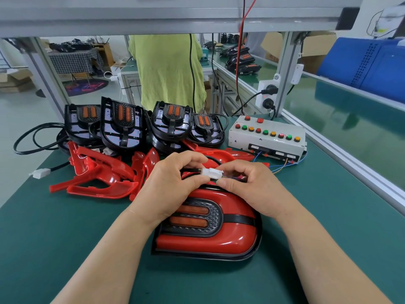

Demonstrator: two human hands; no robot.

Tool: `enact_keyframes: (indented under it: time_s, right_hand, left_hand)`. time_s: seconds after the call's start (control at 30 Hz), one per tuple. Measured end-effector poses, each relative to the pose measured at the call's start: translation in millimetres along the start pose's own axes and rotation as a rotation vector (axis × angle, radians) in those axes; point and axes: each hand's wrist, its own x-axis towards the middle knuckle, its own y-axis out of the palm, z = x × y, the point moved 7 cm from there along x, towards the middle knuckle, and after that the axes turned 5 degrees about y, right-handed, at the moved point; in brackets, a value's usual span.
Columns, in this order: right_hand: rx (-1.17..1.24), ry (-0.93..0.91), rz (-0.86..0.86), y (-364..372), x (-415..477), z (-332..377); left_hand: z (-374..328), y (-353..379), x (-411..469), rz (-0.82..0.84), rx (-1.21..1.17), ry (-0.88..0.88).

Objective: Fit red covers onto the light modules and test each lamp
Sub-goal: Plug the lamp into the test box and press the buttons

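Over green mat (65, 238), left hand (173, 183) and right hand (249, 187) pinch half-hidden connector (212, 173).

Green bench (65, 238) carries a covered lamp (232, 235) under the left hand (173, 183), red covers (98, 174) left of it, button box (266, 137) beyond the right hand (249, 187).

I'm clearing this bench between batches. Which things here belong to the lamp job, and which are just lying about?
Job: covered lamp; white connector, pinched by left hand and right hand; button test box; loose red covers; uncovered light modules.
Lying about: blue plastic box; cardboard box; checked-cloth table behind.
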Motion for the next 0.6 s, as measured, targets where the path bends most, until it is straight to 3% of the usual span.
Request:
enact_keyframes:
  time_s: [0.13, 0.3, 0.43, 0.6]
  right_hand:
    - [-0.19, 0.04, -0.003, -1.8, 1.0, -9.6]
    - [-0.467, 0.021, -0.05, 2.6, 3.1, -9.1]
    - [-0.442, -0.008, -0.065, 3.5, 2.5, -8.9]
    - [-0.305, -0.071, -0.14, -2.8, 6.3, -2.2]
  left_hand:
    - [23.6, -8.9, 1.1, 0.04, 0.04, -0.133]
    - [37.2, -6.3, 1.9, -0.051, -0.007, -0.224]
    - [40.6, -4.6, 2.3, -0.153, -0.065, -0.259]
    - [31.1, -7.0, 7.3, -0.251, -0.163, -0.167]
